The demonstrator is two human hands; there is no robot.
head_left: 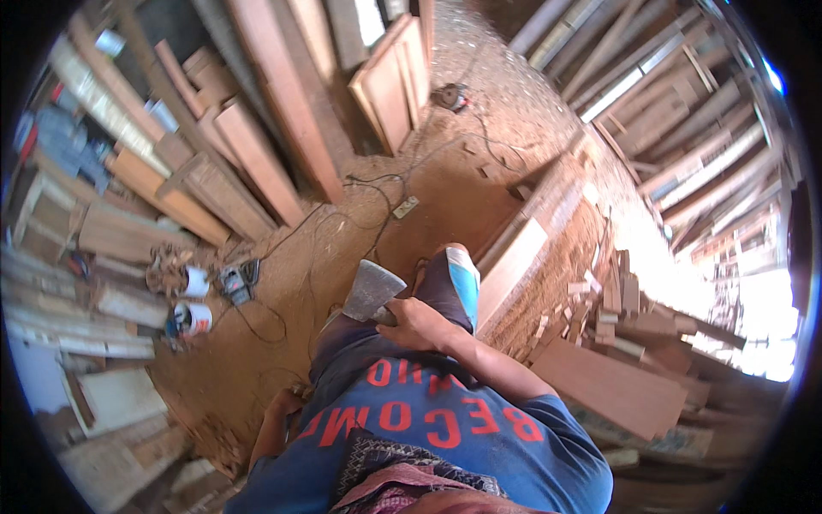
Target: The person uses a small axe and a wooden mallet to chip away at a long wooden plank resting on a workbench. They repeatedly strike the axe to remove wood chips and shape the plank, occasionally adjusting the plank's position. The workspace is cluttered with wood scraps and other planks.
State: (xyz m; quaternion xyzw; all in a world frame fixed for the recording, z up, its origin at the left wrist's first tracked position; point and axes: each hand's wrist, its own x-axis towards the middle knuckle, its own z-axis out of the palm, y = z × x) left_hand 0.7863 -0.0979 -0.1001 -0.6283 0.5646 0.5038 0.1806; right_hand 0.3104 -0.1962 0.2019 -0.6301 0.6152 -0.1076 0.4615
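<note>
My right hand (pixel 416 325) is closed around a hatchet (pixel 373 289), holding it in front of my lap. Its broad grey metal blade points away to the left, and my fist hides most of the handle. Low at my left side, beside my hip, is my left hand (pixel 288 401). Its fingers are small and partly hidden, so their grip does not show. Just right of my knee, a pale wooden piece (pixel 511 278) lies along a long timber (pixel 548 206).
Sawdust covers the floor, crossed by cords to a power strip (pixel 406 207). A power tool (pixel 239 283) and white buckets (pixel 193 318) sit left; another power tool (pixel 451 97) lies ahead. Boards lean around the walls. Offcuts (pixel 623 291) and a flat board (pixel 608 385) lie right.
</note>
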